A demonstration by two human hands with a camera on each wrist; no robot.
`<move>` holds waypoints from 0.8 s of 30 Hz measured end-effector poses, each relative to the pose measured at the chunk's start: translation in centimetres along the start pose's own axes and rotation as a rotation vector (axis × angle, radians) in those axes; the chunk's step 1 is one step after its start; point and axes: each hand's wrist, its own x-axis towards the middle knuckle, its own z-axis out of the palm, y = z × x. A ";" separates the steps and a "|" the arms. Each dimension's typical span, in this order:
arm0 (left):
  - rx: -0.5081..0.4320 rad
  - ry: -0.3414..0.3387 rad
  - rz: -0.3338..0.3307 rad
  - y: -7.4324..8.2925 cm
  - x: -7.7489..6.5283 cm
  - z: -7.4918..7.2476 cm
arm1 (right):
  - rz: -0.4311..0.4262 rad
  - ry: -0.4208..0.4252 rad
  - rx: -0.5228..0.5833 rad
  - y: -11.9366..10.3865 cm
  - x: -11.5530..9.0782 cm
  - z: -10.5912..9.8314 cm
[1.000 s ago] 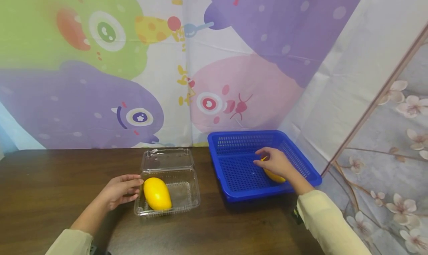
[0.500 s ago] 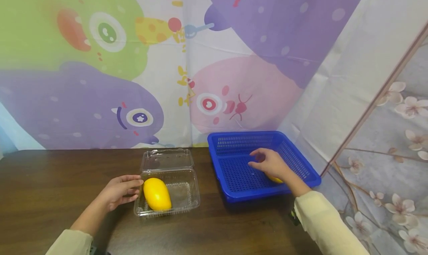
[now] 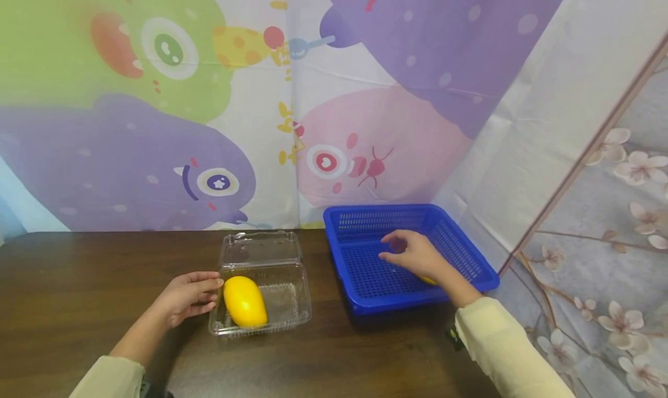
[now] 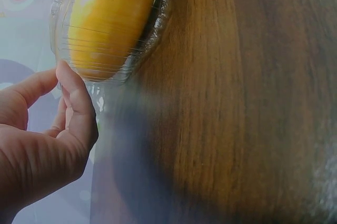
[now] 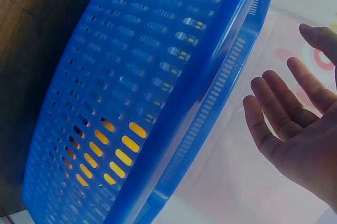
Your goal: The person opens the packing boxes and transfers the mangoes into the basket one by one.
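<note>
My left hand (image 3: 189, 298) is at the left side of a clear plastic clamshell container (image 3: 287, 296); in the left wrist view its thumb and forefinger pinch the rim. Inside the container, on its left side, lies a smooth yellow mango (image 3: 245, 302). Over a blue slotted plastic basket (image 3: 360, 304) hovers my right hand (image 3: 414, 256), fingers bent loosely apart with nothing between them. A yellow fruit (image 3: 429, 281) in the basket is mostly hidden beneath that hand and wrist. Its yellow also shows through the slots in the right wrist view.
The container's hinged lid (image 3: 261, 250) lies folded back toward the wall. Both containers sit on a dark wooden table (image 3: 104, 276). A cartoon-printed cloth (image 3: 334, 125) hangs behind, and a flower-patterned panel (image 3: 616, 224) stands to the right of the basket.
My right hand has shifted a little left over the basket, away from the yellow fruit, which now shows less behind the hand. The left hand and container have stayed in place.
</note>
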 end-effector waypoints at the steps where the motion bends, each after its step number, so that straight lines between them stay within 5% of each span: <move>1: 0.001 -0.001 0.001 0.0 0.0 0.0 | -0.002 -0.002 0.007 -0.1 0.0 0.0; 24: 0.006 -0.005 0.005 0.0 0.0 0.0 | -0.060 -0.042 0.017 -2.2 0.1 0.9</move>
